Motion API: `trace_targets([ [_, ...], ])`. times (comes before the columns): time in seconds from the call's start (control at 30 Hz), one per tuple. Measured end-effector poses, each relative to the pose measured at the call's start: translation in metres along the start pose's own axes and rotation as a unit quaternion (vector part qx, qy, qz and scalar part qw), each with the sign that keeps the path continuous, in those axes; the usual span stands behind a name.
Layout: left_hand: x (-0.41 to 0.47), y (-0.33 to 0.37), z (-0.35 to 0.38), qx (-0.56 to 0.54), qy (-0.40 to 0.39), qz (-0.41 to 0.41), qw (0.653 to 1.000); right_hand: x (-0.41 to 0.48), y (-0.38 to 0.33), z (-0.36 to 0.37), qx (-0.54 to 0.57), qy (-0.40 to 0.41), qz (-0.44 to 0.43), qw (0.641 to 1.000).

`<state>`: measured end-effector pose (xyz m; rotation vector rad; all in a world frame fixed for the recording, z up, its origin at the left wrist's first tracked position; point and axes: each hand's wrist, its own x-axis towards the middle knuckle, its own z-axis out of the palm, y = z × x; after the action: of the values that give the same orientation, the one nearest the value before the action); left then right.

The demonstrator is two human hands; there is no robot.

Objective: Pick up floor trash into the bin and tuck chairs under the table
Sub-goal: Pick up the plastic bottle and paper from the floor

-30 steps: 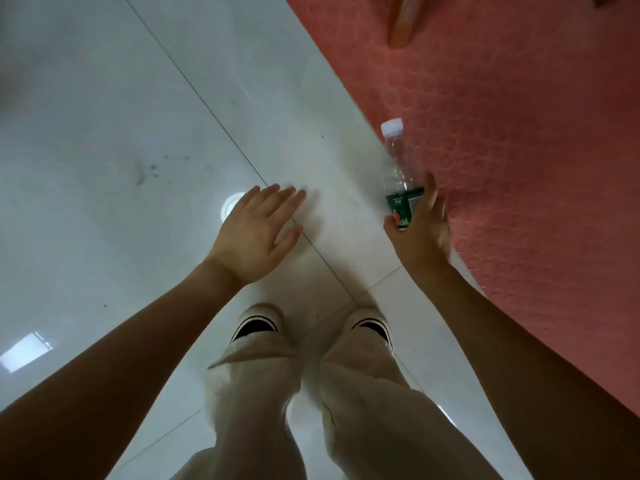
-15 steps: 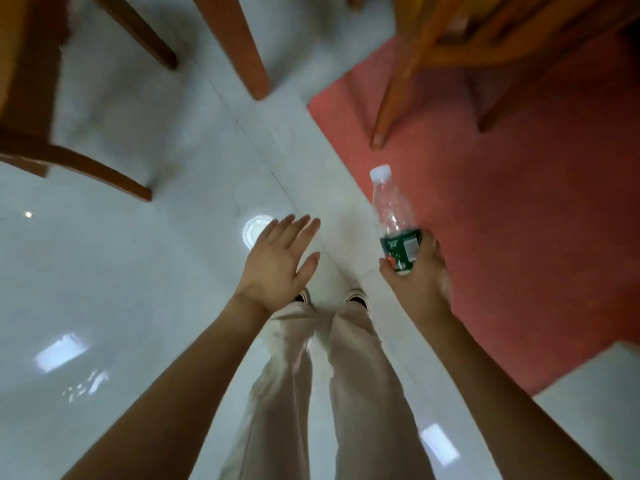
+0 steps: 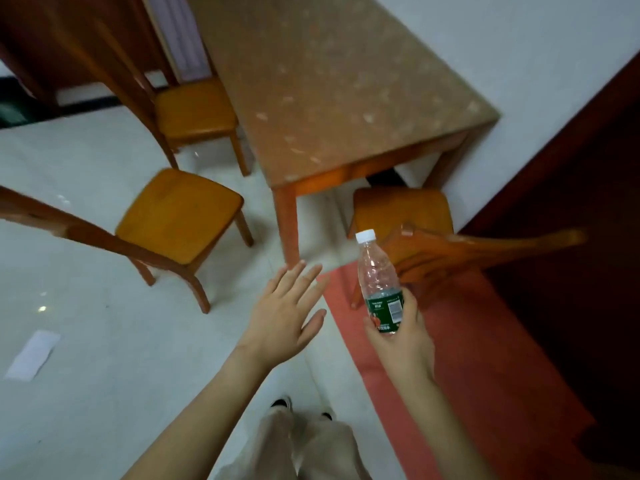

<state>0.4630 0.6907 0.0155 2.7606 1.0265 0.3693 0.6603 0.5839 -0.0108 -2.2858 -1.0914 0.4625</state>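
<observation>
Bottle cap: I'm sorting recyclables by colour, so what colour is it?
White. The cap tops the clear bottle in the right hand; head view.

No print on the bottle (image 3: 375, 271) is legible.

Red mat (image 3: 478, 348) on pale tiled floor (image 3: 121, 393)

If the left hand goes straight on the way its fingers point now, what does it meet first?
Most likely the table leg at the near corner: the open left hand points its fingers toward it, with only floor between them. Depth is unclear in this view.
</observation>
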Motion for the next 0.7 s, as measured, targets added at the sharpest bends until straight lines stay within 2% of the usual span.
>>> trace_targets([
  [0.07, -0.011, 0.006, -0.020, 0.028, 0.024, -0.005, 0.999, -0.009, -0.016, -0.013, 0.010, 0.002, -0.038, 0.999],
  [0.17, -0.041, 0.009, -0.026, 0.039, 0.018, -0.045, 0.998, -0.024, -0.027, -0.016, 0.025, -0.021, -0.071, 0.997],
  [0.37, -0.134, -0.003, -0.002, 0.031, -0.031, -0.172, 0.984, -0.049, -0.038, 0.015, 0.002, -0.133, -0.112, 0.985],
  [0.5, -0.183, -0.016, -0.016, 0.040, -0.002, -0.257, 0.966, -0.060, -0.061, 0.044, 0.010, -0.195, -0.154, 0.969],
  [0.7, -0.270, -0.047, -0.054, 0.040, 0.069, -0.393, 0.916, -0.092, -0.143, 0.100, -0.011, -0.274, -0.254, 0.928],
])
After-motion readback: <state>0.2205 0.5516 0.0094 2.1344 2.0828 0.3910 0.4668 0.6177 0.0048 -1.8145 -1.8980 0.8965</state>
